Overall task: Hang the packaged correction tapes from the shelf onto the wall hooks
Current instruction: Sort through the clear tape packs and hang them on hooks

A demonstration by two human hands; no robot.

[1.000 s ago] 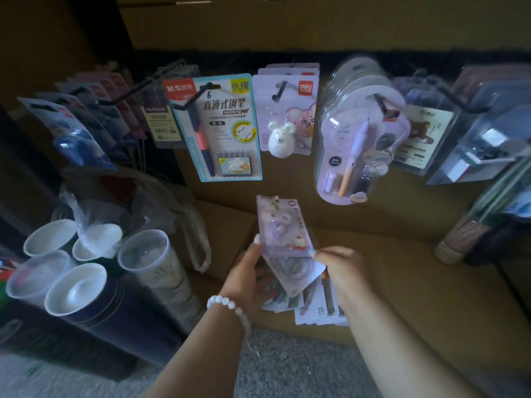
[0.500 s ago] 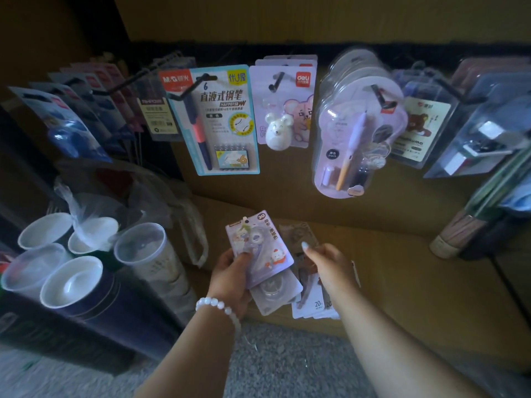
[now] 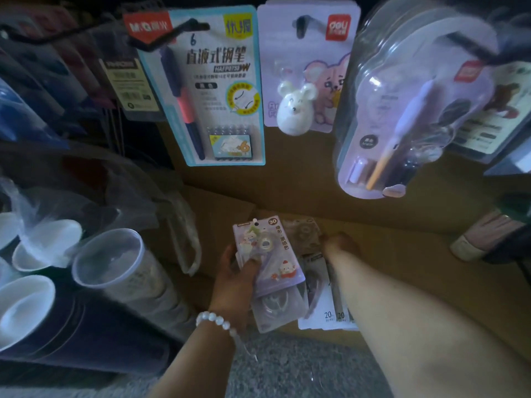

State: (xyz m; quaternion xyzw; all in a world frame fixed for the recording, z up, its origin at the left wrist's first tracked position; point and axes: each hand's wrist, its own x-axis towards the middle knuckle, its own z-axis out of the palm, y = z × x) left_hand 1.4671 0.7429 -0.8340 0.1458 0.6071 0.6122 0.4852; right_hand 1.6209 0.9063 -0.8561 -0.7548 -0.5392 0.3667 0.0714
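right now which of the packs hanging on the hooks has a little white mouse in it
The lilac pack with the red corner logo, hanging in the middle. Its white mouse bulges out of the card. The pen pack to its left and the round clear pack to its right have none.

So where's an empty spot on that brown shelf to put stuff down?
The brown cardboard shelf is bare to the right of the right hand, up to the pale rolled bundle. It is crowded by the left hand with its purple correction-tape packs, and left among the white cups.
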